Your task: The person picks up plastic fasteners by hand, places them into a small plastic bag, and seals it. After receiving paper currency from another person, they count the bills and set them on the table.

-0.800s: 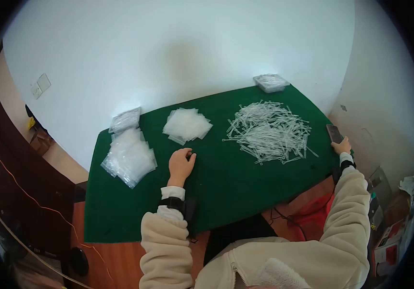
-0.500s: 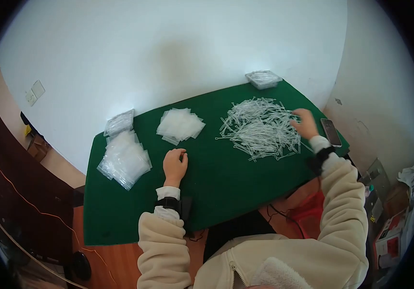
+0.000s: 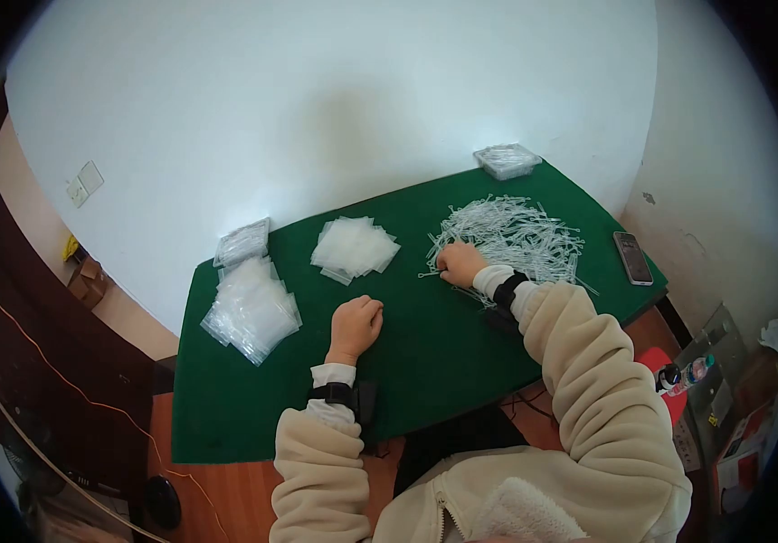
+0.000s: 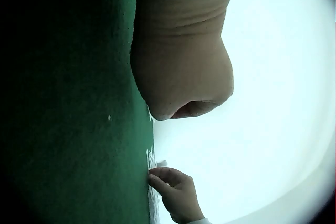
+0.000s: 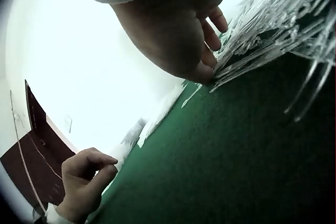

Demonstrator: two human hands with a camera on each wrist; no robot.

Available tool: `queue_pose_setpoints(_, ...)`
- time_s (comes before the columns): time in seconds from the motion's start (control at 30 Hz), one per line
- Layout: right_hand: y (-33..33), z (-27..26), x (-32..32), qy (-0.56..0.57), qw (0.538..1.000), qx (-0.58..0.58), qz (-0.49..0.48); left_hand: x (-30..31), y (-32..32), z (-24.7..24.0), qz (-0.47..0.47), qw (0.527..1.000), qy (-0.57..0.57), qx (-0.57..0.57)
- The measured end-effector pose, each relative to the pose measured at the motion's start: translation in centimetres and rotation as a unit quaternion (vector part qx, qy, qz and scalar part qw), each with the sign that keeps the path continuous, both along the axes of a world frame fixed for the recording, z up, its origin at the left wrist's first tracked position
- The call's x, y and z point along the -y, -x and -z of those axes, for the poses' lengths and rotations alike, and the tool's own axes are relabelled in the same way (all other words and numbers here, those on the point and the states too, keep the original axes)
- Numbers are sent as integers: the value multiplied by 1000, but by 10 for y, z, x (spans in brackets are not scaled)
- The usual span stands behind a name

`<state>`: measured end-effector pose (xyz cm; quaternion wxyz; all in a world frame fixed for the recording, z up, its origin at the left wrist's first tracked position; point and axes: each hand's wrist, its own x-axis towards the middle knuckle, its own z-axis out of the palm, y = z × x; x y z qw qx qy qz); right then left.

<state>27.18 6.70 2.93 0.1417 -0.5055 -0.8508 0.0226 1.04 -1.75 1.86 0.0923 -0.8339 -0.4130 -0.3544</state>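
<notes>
My right hand [image 3: 463,264] is at the near left edge of a large heap of thin clear plastic sticks with small looped ends [image 3: 534,237]. In the right wrist view, its thumb and fingers come together at the tips of some sticks [image 5: 262,40]; I cannot tell whether one is pinched. My left hand [image 3: 355,328] rests on the green cloth with its fingers loosely curled, holding nothing. Just beyond it lies a pile of small clear plastic bags [image 3: 355,246]. Farther left is a second pile of clear bags [image 3: 253,312].
A clear packet [image 3: 242,242] leans by the wall at the back left, and a clear plastic-wrapped stack [image 3: 508,161] stands at the back right corner. A phone [image 3: 633,258] lies near the right edge of the green-covered table [image 3: 443,362]. Bottles [image 3: 692,373] stand beyond that edge.
My right hand has left the phone at the right edge and moved left over the heap to its near left side. The left hand stays in about the same place.
</notes>
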Motion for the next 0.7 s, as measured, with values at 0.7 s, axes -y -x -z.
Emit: queue_pose_setpoints(0.7, 19, 10, -17, -28, 993, 102, 44, -11, 0, 13, 70, 914, 251, 310)
